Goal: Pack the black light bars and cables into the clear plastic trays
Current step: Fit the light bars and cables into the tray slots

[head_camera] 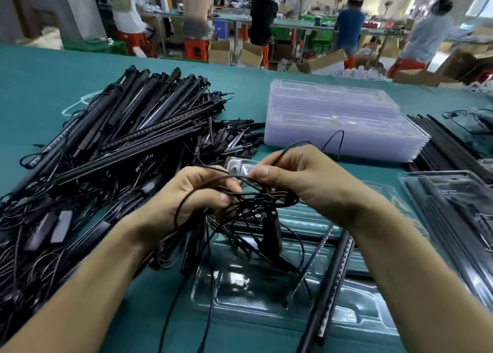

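On the green worktop [53,80], at nine to ten o'clock from the hands, lies a large heap of black light bars [120,128], their lengths running toward one o'clock. Loose cables [29,259] and small black control boxes [42,231] sprawl at the heap's seven o'clock side.

The left hand [197,192] has its fingers curled round a tangled cable bundle [256,206], which it holds up off the worktop; strands hang from it toward six o'clock. The right hand [301,182], at three o'clock of the left and close to it, pinches one strand of the same bundle between thumb and forefinger. That strand loops up toward twelve o'clock.

Below the hands, at six o'clock, an open tray [253,294] of clear plastic lies flat on the worktop. A single bar [330,278] rests aslant across its right side, with a thinner rod just beside it.

At one o'clock from the hands stands a stack of clear trays [341,118]. At two o'clock, beside the stack, lie more black bars [437,144]. At three o'clock a filled tray [453,219] holds black bars and is cut off by the frame edge.

Beyond the worktop, at twelve o'clock, blurred people [261,19] sit at other benches, most with their backs turned.
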